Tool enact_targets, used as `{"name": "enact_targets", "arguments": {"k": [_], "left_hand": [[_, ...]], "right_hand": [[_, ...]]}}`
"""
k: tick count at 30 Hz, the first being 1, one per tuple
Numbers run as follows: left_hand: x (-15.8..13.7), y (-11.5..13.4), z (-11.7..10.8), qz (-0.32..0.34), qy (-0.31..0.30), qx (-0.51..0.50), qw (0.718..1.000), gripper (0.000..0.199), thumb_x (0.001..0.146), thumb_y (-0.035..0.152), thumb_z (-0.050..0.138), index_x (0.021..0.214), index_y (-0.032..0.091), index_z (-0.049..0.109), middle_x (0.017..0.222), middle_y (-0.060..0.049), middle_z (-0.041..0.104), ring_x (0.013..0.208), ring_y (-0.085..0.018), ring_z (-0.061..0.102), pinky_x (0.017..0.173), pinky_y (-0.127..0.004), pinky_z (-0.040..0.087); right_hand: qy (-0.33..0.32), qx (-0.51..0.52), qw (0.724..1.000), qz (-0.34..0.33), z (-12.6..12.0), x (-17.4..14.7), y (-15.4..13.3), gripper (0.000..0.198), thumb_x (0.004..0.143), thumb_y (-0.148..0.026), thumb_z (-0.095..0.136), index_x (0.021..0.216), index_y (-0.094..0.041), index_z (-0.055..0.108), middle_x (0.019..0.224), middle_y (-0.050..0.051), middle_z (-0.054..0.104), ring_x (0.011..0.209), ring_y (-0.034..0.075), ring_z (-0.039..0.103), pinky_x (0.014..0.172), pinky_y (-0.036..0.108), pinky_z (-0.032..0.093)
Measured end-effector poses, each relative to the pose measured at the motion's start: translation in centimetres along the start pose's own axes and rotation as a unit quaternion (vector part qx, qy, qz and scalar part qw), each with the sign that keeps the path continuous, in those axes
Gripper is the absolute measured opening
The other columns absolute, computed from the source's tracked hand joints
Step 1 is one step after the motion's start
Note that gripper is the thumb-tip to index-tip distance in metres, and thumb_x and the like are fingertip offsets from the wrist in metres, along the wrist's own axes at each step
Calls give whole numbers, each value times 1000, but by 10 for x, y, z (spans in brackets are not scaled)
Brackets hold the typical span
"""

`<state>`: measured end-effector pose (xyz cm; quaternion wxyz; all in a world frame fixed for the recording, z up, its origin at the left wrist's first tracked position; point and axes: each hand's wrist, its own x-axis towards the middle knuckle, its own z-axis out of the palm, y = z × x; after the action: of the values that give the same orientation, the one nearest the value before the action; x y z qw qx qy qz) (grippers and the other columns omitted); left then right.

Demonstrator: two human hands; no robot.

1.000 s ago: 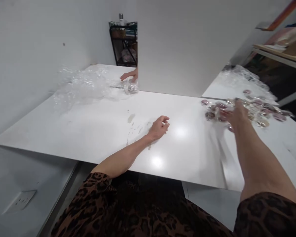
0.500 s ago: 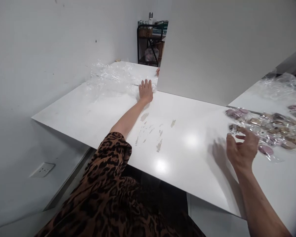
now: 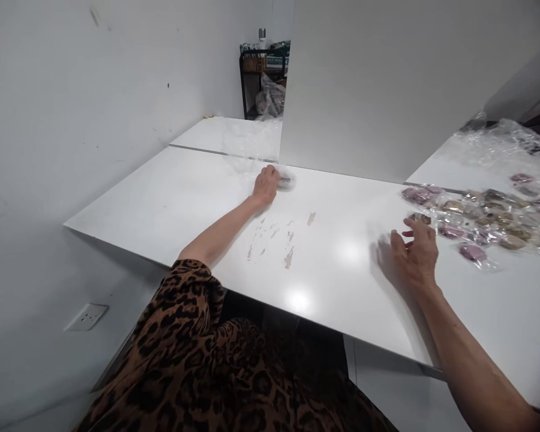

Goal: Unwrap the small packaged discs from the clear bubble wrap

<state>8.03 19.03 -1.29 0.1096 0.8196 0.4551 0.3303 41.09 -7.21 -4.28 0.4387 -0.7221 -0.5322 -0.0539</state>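
Observation:
Toward the table's back, my left hand (image 3: 266, 186) has its fingers curled down on a small clear plastic packet (image 3: 287, 180). Something greyish shows inside the packet, too blurred to name. My right hand (image 3: 416, 252) hovers over the right part of the white table (image 3: 333, 288), fingers apart and slightly bent, with nothing seen in it. Just beyond its fingertips lies a small brown wrapped piece (image 3: 420, 219). Several pink and brown pieces in clear wrappers (image 3: 499, 222) spread out to its right.
A tall white panel (image 3: 355, 90) stands across the table behind my hands. Thin clear film (image 3: 247, 141) lies blurred at the back left; more crumpled film (image 3: 513, 141) is at the far right. Behind stands a dark shelf rack (image 3: 243, 84) with boxes. A wall (image 3: 72, 120) borders the left side.
My left hand's spread fingers have curled in onto the packet. The crumpled film left of it has mostly gone from the near table, with a blurred part farther back. The view has shifted slightly.

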Motion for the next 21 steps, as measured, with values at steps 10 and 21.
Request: {"name": "enact_targets", "arguments": {"k": [10,21], "left_hand": [[-138,95,-19,126,-164,-188,960,16,98,29,52,101,22,65,142,-11,60,122,-24,61,108,-47,48],[-168,138,-41,-264,-213,-568,750,80,74,38,88,141,24,46,109,-10,69,87,-20,68,92,-42,50]], "right_hand": [[-220,284,931,61,35,-25,-121,63,72,-67,79,117,-23,67,118,10,68,101,24,63,73,35,54],[-56,490,861,125,36,-39,-164,54,60,-57,93,74,-22,55,82,-1,61,74,12,55,65,26,48]]}}
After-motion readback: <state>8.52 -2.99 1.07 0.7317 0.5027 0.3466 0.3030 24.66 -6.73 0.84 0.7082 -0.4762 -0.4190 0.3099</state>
